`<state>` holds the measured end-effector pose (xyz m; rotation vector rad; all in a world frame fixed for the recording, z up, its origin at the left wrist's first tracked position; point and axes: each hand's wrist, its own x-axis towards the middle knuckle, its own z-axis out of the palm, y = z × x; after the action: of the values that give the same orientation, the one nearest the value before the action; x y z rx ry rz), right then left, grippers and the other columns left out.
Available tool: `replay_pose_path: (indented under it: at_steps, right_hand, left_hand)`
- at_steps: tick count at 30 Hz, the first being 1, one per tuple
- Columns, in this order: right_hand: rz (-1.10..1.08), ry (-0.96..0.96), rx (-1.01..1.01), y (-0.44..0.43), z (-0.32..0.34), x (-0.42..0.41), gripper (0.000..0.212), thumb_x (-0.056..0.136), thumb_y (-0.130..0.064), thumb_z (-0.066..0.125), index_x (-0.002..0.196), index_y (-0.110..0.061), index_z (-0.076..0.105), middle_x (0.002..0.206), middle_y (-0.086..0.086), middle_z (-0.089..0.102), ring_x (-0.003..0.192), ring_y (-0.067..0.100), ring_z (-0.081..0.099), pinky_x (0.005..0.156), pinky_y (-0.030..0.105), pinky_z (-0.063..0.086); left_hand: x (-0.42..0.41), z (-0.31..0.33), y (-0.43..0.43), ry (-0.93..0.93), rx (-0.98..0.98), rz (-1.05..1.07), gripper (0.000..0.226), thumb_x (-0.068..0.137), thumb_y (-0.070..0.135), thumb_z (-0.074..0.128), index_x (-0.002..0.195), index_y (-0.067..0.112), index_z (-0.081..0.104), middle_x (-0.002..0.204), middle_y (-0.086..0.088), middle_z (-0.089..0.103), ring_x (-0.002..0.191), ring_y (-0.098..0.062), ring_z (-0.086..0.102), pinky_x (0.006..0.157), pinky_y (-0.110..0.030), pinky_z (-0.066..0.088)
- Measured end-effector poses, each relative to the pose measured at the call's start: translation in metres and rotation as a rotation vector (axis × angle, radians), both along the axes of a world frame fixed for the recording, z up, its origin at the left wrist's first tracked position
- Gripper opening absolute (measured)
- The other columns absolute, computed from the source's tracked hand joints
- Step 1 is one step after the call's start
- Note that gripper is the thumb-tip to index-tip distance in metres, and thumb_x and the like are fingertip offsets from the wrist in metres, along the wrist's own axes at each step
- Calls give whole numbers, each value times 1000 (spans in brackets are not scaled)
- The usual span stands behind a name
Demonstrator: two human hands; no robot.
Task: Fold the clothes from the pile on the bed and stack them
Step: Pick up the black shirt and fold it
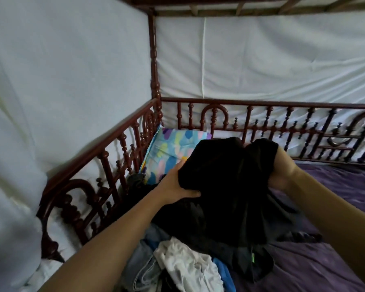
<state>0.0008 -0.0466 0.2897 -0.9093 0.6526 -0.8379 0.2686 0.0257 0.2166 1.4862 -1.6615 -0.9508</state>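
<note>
- I am holding a black garment (230, 186) up with both hands, above the purple bed (325, 266).
- My left hand (177, 184) is pinching its left edge, thumb on the front and fingers behind the cloth.
- My right hand (280, 180) is gripping the top right corner, and cloth is hiding most of its fingers.
- The pile of clothes (183, 264) is lying below my hands, nearer to me.
- A colourful pillow (169, 150) is lying beyond my left hand, by the wooden railing (261, 123).

Left hand (178, 185) and right hand (279, 178) grip a black garment (230, 186) above the clothes pile (183, 264).
</note>
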Motion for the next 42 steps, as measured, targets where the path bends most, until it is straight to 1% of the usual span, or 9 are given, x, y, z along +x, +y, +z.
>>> replay_pose_path:
  at_steps: [4, 6, 10, 15, 19, 28, 34, 38, 42]
  right_hand:
    - [6, 19, -83, -12, 17, -28, 24, 76, -31, 60, 63, -16, 73, 63, 0, 65, 52, 16, 63, 50, 26, 52]
    - [-119, 156, -151, -28, 18, -48, 20, 77, -27, 67, 60, -18, 67, 56, -3, 58, 43, 12, 54, 44, 23, 45]
    - [-513, 685, -274, -69, -8, -90, 25, 93, -1, 45, 93, -7, 69, 63, 0, 67, 52, 12, 63, 52, 21, 46]
    - [-240, 1291, -626, -78, -53, -94, 26, 81, 2, 52, 94, -13, 69, 77, 4, 66, 64, 16, 60, 53, 24, 45]
    - [-79, 1480, -857, -63, -71, -80, 32, 88, -18, 61, 120, -21, 61, 114, 2, 67, 91, 19, 63, 74, 29, 47]
    - [123, 977, -779, -49, -87, -3, 98, 71, -25, 83, 150, -27, 25, 151, 3, 37, 135, 24, 39, 109, 43, 40]
    - [371, 643, -689, -45, -69, 60, 18, 91, -18, 62, 106, -10, 69, 110, 18, 65, 104, 30, 63, 97, 50, 49]
    - [55, 325, -521, -46, -40, 59, 17, 96, -20, 56, 101, -10, 69, 94, 9, 71, 84, 20, 70, 70, 26, 55]
    - [-4, 313, -780, -34, 12, 55, 14, 96, -20, 57, 85, -17, 64, 69, -2, 60, 63, 14, 57, 54, 23, 44]
  left_hand:
    - [-32, 28, -19, 257, 87, 19, 22, 93, 14, 61, 112, 5, 66, 103, -9, 68, 96, -23, 64, 81, -30, 50]
    - [-39, 41, -26, 337, 63, 136, 18, 95, 18, 57, 106, 9, 69, 99, -11, 71, 94, -28, 67, 84, -34, 51]
    - [-47, 77, -39, 265, -33, 240, 18, 96, 21, 56, 101, 8, 67, 102, -18, 70, 99, -32, 66, 96, -48, 50]
    - [-87, 110, -52, 131, -89, 184, 19, 95, 22, 57, 101, 9, 68, 102, -14, 70, 98, -25, 67, 95, -45, 51]
    - [-92, 125, -62, 74, -124, 321, 19, 93, 19, 59, 85, 3, 66, 90, -16, 69, 88, -28, 67, 83, -41, 54]
    - [-66, 163, -36, -50, -278, -12, 12, 90, 10, 63, 85, 16, 71, 75, 6, 70, 72, -3, 64, 67, -15, 49]
    - [-9, 197, -5, 35, -358, 89, 15, 91, 13, 62, 85, 21, 73, 78, 7, 72, 77, -6, 67, 67, -14, 49]
    - [63, 175, 16, -148, -335, 467, 18, 90, 23, 65, 73, 18, 69, 60, 10, 60, 58, -5, 57, 58, -19, 44]
    - [83, 121, 27, -213, -120, 497, 12, 87, 13, 65, 77, 18, 62, 65, 5, 61, 61, -12, 56, 60, -24, 43]
